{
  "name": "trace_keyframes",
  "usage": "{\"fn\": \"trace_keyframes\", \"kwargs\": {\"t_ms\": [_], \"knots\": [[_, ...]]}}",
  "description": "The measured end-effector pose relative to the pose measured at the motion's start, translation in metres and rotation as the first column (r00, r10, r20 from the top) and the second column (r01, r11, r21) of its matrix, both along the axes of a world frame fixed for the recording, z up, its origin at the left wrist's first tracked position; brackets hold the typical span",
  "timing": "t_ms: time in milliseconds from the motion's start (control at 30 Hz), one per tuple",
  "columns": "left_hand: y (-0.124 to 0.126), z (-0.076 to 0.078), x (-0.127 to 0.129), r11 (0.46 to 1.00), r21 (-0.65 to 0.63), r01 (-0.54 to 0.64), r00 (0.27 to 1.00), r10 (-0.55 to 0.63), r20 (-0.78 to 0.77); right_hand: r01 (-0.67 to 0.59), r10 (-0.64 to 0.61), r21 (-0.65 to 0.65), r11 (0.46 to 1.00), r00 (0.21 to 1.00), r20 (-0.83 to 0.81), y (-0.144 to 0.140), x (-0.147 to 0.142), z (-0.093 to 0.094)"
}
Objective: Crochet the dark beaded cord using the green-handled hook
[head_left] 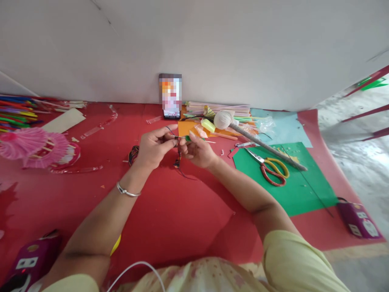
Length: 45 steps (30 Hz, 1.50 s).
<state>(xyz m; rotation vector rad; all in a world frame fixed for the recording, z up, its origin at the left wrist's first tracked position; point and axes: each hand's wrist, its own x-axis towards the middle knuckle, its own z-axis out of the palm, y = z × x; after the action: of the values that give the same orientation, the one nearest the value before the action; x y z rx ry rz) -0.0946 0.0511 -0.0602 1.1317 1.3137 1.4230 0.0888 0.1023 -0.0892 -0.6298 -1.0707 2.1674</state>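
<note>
Both hands meet above the middle of the red table, fingertips almost touching. My left hand (154, 147) is closed in a pinch on a thin dark cord (170, 129). Fingers curled, my right hand (199, 151) grips a small green piece (187, 138) with a thin shaft; its exact kind is too small to tell. A tangle of dark, multicoloured strands (177, 163) hangs below the fingertips, with one loose end trailing right. Beside my left wrist lies a coil of similar multicoloured strands (133, 155), partly hidden by the hand.
A phone (172, 97) leans against the wall. On the right are a grey stick with a white wrapped head (223, 120), scissors (275, 172) on green sheet (291, 202), and a purple box (358, 219). On the left are a pink pleated paper piece (45, 148) and coloured sticks (20, 113).
</note>
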Motion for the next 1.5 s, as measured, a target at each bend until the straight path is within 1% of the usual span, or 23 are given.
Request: {"fn": "trace_keyframes", "kwargs": {"t_ms": [33, 67, 100, 133, 167, 200, 267, 333, 400, 500, 567, 600, 700, 833, 933, 1067, 1133, 1167, 1200, 1233, 1333, 1367, 1500], "knots": [[-0.002, -0.003, 0.004, 0.996, 0.073, -0.056, 0.987, 0.066, -0.145, 0.017, -0.022, -0.142, 0.99, 0.999, -0.036, -0.006, -0.008, 0.001], [-0.003, -0.007, 0.007, 0.986, 0.138, -0.097, 0.95, 0.133, -0.282, 0.036, -0.057, -0.254, 0.967, 0.996, -0.074, -0.012, -0.014, 0.004], [-0.004, -0.009, 0.01, 0.975, 0.18, -0.133, 0.907, 0.193, -0.375, 0.053, -0.095, -0.339, 0.939, 0.99, -0.108, -0.017, -0.019, 0.008], [-0.005, -0.01, 0.013, 0.966, 0.202, -0.161, 0.878, 0.234, -0.417, 0.065, -0.131, -0.401, 0.914, 0.982, -0.138, -0.021, -0.023, 0.012], [-0.005, -0.011, 0.015, 0.962, 0.201, -0.183, 0.874, 0.253, -0.416, 0.076, -0.163, -0.441, 0.894, 0.973, -0.162, -0.025, -0.025, 0.017], [-0.004, -0.011, 0.017, 0.963, 0.178, -0.201, 0.896, 0.254, -0.365, 0.085, -0.188, -0.462, 0.883, 0.966, -0.18, -0.028, -0.026, 0.021], [-0.002, -0.007, 0.018, 0.976, 0.078, -0.204, 0.965, 0.214, -0.153, 0.104, -0.213, -0.453, 0.885, 0.957, -0.196, -0.033, -0.027, 0.025], [0.001, -0.001, 0.015, 0.987, -0.049, -0.155, 0.982, 0.16, 0.102, 0.124, -0.207, -0.394, 0.91, 0.963, -0.174, -0.033, -0.027, 0.022], [0.002, 0.006, 0.01, 0.986, -0.149, -0.069, 0.959, 0.106, 0.261, 0.146, -0.186, -0.295, 0.944, 0.976, -0.113, -0.031, -0.026, 0.014], [0.002, 0.014, 0.0, 0.975, -0.215, 0.057, 0.934, 0.024, 0.357, 0.157, -0.159, -0.06, 0.986, 0.987, -0.029, -0.021, -0.02, -0.001], [0.002, 0.015, -0.007, 0.956, -0.25, 0.152, 0.914, -0.039, 0.404, 0.147, -0.148, 0.142, 0.979, 0.989, -0.006, -0.012, -0.013, -0.011], [0.003, 0.015, -0.01, 0.942, -0.27, 0.2, 0.902, -0.07, 0.427, 0.136, -0.142, 0.248, 0.959, 0.99, 0.005, -0.007, -0.008, -0.015], [0.005, 0.014, -0.017, 0.896, -0.319, 0.308, 0.875, -0.136, 0.464, 0.081, -0.124, 0.534, 0.841, 0.991, 0.045, 0.008, 0.009, -0.022], [0.007, 0.013, -0.023, 0.864, -0.362, 0.35, 0.877, -0.166, 0.451, -0.02, -0.144, 0.76, 0.65, 0.979, 0.148, 0.023, 0.028, -0.014], [0.008, 0.013, -0.024, 0.857, -0.376, 0.353, 0.884, -0.174, 0.433, -0.069, -0.177, 0.862, 0.503, 0.967, 0.181, 0.028, 0.036, 0.0], [0.009, 0.012, -0.026, 0.85, -0.393, 0.352, 0.895, -0.183, 0.406, -0.152, -0.175, 0.934, 0.323, 0.96, 0.217, 0.03, 0.04, 0.017], [0.009, 0.012, -0.026, 0.846, -0.405, 0.348, 0.9, -0.181, 0.396, -0.175, -0.187, 0.952, 0.252, 0.956, 0.225, 0.029, 0.042, 0.023], [0.009, 0.012, -0.026, 0.844, -0.409, 0.347, 0.902, -0.18, 0.393, -0.18, -0.195, 0.953, 0.243, 0.953, 0.23, 0.029, 0.043, 0.026], [0.008, 0.013, -0.026, 0.842, -0.413, 0.347, 0.903, -0.181, 0.391, -0.187, -0.204, 0.947, 0.26, 0.948, 0.244, 0.027, 0.044, 0.028], [0.008, 0.014, -0.025, 0.841, -0.414, 0.348, 0.903, -0.182, 0.389, -0.195, -0.208, 0.934, 0.3, 0.942, 0.264, 0.026, 0.045, 0.031], [0.007, 0.015, -0.025, 0.843, -0.406, 0.352, 0.903, -0.191, 0.385, -0.232, -0.178, 0.851, 0.472, 0.92, 0.35, 0.021, 0.046, 0.042], [0.007, 0.015, -0.025, 0.843, -0.403, 0.356, 0.902, -0.198, 0.383, -0.239, -0.158, 0.822, 0.517, 0.917, 0.366, 0.02, 0.046, 0.046], [0.008, 0.013, -0.028, 0.834, -0.4, 0.381, 0.9, -0.234, 0.369, -0.237, -0.062, 0.709, 0.664, 0.928, 0.368, 0.017, 0.047, 0.06]]}}
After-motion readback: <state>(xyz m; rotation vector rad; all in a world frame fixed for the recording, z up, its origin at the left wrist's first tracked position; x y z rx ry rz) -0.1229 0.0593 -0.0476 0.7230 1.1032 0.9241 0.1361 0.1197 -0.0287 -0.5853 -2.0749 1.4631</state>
